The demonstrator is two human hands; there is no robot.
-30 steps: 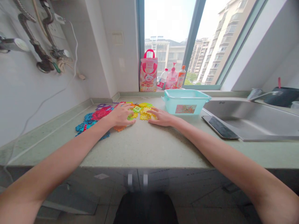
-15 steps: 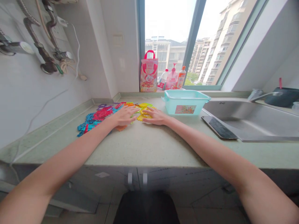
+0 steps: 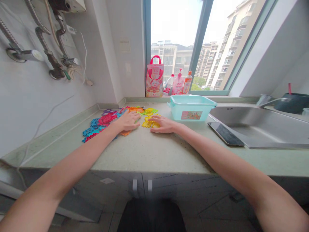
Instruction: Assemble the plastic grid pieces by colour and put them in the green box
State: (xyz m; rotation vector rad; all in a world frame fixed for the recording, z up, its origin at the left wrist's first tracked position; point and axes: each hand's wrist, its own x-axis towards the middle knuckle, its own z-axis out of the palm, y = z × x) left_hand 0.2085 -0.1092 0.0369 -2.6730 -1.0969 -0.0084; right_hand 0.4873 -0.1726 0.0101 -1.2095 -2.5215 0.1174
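Observation:
Flat, lacy-edged plastic pieces in many colours lie in a spread pile on the counter. Blue pieces (image 3: pixel 93 130) and red pieces (image 3: pixel 107 118) are on the left, with orange pieces (image 3: pixel 135 109) farther back. My left hand (image 3: pixel 127 121) rests palm down over the orange and green part, fingers spread, hiding what lies beneath. Yellow pieces (image 3: pixel 147 122) sit between the hands. My right hand (image 3: pixel 163 124) lies at their right side, fingers apart and touching them. Just behind it stands a pale turquoise plastic tub (image 3: pixel 193 108) with a picture label.
A phone (image 3: pixel 225 133) lies on the counter beside the steel sink (image 3: pixel 265 129). On the windowsill stand a pink bag (image 3: pixel 154 80), a pump bottle (image 3: pixel 178 84) and other bottles. Pipes (image 3: pixel 51 61) and a white cable (image 3: pixel 45 119) run along the left wall.
My hands have moved slightly apart, the right one a little to the right. A gap now shows between the yellow pieces and the left hand. The camera view has shifted slightly.

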